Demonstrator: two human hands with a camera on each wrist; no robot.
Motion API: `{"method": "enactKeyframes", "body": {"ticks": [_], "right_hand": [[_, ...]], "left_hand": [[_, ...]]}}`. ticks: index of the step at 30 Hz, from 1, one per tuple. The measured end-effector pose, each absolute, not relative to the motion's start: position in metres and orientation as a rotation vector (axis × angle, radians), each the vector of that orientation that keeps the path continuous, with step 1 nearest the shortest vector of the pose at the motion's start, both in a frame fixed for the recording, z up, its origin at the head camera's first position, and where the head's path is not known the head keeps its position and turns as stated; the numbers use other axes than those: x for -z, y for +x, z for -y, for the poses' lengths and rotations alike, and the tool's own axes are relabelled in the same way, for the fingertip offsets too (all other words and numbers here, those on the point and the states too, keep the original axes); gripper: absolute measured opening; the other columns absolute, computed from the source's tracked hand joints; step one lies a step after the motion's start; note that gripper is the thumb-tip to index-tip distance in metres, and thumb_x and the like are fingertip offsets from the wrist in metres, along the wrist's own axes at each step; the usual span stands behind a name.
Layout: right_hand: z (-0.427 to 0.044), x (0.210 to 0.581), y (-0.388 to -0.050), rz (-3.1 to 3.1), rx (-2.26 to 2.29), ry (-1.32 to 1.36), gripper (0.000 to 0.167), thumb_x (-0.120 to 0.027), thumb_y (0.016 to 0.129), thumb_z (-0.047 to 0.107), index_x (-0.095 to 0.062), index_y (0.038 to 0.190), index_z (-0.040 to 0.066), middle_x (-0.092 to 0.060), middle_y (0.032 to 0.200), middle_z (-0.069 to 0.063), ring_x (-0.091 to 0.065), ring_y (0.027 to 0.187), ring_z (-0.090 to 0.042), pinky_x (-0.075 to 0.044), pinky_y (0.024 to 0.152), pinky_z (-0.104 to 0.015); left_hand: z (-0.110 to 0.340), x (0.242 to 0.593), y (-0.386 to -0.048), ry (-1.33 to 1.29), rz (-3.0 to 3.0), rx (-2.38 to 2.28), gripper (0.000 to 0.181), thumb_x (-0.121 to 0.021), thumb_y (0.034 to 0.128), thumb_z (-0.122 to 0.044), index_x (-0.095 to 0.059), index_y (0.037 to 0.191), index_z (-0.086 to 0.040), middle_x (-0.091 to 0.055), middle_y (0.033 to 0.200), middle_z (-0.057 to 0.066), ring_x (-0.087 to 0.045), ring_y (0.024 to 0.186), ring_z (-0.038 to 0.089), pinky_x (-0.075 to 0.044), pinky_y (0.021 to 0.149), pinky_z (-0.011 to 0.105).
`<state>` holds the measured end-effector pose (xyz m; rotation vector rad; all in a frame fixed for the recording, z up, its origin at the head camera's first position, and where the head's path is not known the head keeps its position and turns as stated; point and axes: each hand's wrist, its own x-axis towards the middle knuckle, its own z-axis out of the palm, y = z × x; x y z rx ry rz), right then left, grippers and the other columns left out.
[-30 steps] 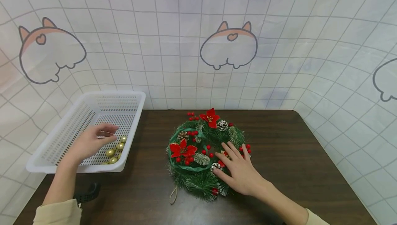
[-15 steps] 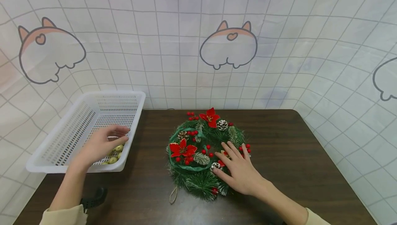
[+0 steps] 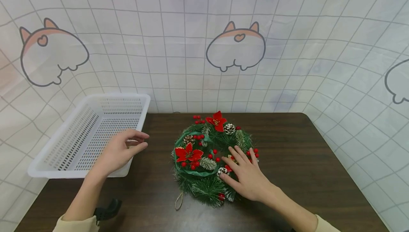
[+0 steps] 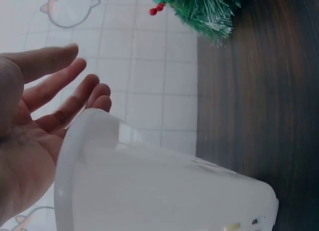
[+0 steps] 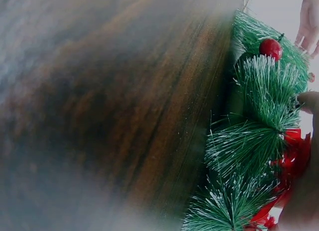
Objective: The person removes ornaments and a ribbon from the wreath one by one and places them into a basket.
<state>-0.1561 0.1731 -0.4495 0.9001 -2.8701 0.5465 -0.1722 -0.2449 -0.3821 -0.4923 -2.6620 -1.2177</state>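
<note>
A green wreath (image 3: 207, 187) lies on the table, dressed with red poinsettias, red berries, pinecones and a green ribbon. My right hand (image 3: 247, 178) rests on its right side with fingers spread. Over the near right rim of a white plastic basket (image 3: 80, 173) hovers my left hand (image 3: 118, 152), its fingers loosely bent. The left wrist view shows nothing in the left hand's palm or between its fingers (image 4: 65, 101). Gold balls in the basket are hidden behind this hand in the head view.
The dark wooden table (image 3: 297, 146) meets a white grid-patterned cloth (image 3: 179, 65) at its back edge. A twine loop (image 3: 178, 201) lies at the wreath's near left side. Around the left wrist is a black strap (image 3: 108, 209).
My left hand has moved right, from above the basket's inside to its right rim, toward the wreath. It now covers the gold balls. The right hand and wreath have not moved.
</note>
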Motion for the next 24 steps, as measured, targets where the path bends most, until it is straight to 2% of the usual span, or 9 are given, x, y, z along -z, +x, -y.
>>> {"method": "enactKeyframes", "body": {"ticks": [5,15,24], "right_hand": [[-0.173,0.448,-0.156,2.873,-0.550,0.901,0.065,-0.049,0.103,0.059,-0.058,0.147,0.012,-0.032,0.163,-0.017,-0.020,0.153,-0.040,0.000,0.114,-0.074],[-0.173,0.448,-0.157,2.867,-0.545,0.904,0.064,-0.050,0.103,0.058,-0.058,0.147,0.012,-0.033,0.163,-0.017,-0.019,0.153,-0.039,0.000,0.114,-0.074],[-0.173,0.449,-0.156,2.869,-0.557,0.903,0.066,-0.048,0.103,0.060,-0.058,0.147,0.012,-0.033,0.163,-0.017,-0.019,0.153,-0.040,0.000,0.114,-0.074]], "left_hand": [[0.236,0.384,-0.171,-0.554,2.679,1.209,0.021,-0.078,0.0927,-0.008,-0.074,0.113,-0.007,-0.070,0.112,0.004,-0.070,0.095,0.022,-0.058,0.088,0.049],[0.209,0.395,-0.168,-0.580,2.720,1.265,0.022,-0.078,0.0923,-0.009,-0.073,0.114,-0.005,-0.071,0.108,0.003,-0.070,0.092,0.016,-0.060,0.082,0.035],[0.193,0.407,-0.169,-0.466,2.782,1.311,0.021,-0.076,0.0946,-0.013,-0.073,0.114,-0.005,-0.071,0.103,0.001,-0.067,0.091,0.017,-0.057,0.080,0.038]]}}
